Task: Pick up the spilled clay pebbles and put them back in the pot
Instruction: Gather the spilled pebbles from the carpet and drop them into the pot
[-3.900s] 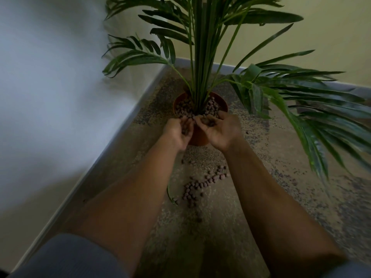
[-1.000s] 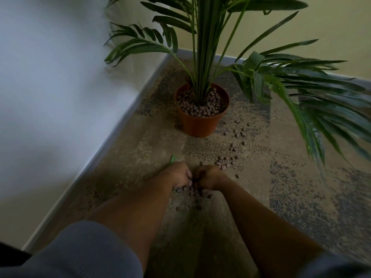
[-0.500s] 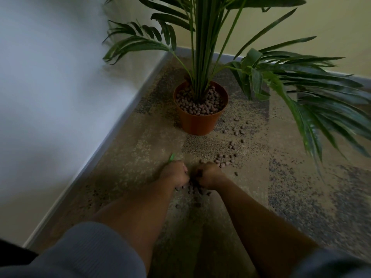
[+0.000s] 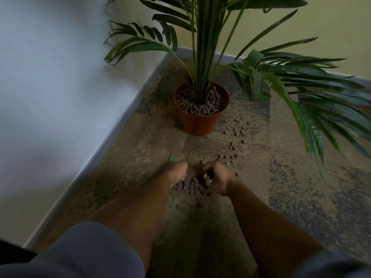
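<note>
While both forearms reach down to the carpet, the left hand lies cupped against a cluster of clay pebbles, its grip hidden, and the right hand curls loosely around several. More pebbles trail toward the orange pot, which stands beyond under palm fronds near the wall.

Dim room corner here: pale wall left, yellowish wall far, grey skirting edging mottled brown carpet.
</note>
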The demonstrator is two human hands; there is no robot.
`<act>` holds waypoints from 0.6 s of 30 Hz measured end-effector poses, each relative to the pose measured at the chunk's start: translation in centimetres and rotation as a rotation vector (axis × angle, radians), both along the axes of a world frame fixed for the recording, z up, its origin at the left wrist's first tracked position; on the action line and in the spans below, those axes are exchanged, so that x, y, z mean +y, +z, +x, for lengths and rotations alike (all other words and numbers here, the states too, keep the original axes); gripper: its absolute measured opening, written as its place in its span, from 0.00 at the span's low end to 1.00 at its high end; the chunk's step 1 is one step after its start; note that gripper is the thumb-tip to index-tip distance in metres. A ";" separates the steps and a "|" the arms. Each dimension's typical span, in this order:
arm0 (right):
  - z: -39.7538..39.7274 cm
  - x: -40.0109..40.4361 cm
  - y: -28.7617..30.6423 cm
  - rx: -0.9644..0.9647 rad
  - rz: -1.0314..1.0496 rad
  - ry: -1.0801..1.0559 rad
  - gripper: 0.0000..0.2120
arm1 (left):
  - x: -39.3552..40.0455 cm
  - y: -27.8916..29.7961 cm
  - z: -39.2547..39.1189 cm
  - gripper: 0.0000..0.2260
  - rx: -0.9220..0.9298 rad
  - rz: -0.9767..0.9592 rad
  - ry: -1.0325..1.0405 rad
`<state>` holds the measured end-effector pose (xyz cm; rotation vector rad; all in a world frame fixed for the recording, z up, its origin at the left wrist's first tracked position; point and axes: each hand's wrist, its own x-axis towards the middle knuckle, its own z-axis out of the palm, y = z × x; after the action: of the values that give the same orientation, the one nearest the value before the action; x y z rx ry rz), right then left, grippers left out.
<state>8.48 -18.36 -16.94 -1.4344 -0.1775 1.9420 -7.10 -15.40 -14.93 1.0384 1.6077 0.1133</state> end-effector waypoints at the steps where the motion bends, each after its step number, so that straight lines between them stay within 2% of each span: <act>1: 0.1 -0.1 -0.1 0.052 0.008 -0.012 0.08 | -0.1 0.0 0.1 0.11 -0.067 -0.062 0.062; 6: 0.1 -0.1 0.7 0.235 0.016 -0.110 0.14 | -0.2 0.1 0.0 0.11 -0.461 -0.312 0.386; 12: -0.6 1.4 2.5 0.461 0.071 -0.258 0.08 | 1.1 1.7 -0.1 0.14 -0.801 -0.366 0.696; 14: -1.0 2.0 3.3 0.477 0.082 -0.295 0.06 | 1.7 2.2 0.1 0.13 -0.905 -0.356 0.805; 18: -1.7 3.3 5.5 0.385 0.141 -0.358 0.12 | 3.0 3.6 0.7 0.14 -1.041 -0.288 0.963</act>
<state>6.78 -15.09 -11.43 -0.9076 0.1120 1.8221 -6.44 -12.41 -11.37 -0.1481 0.9506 0.8812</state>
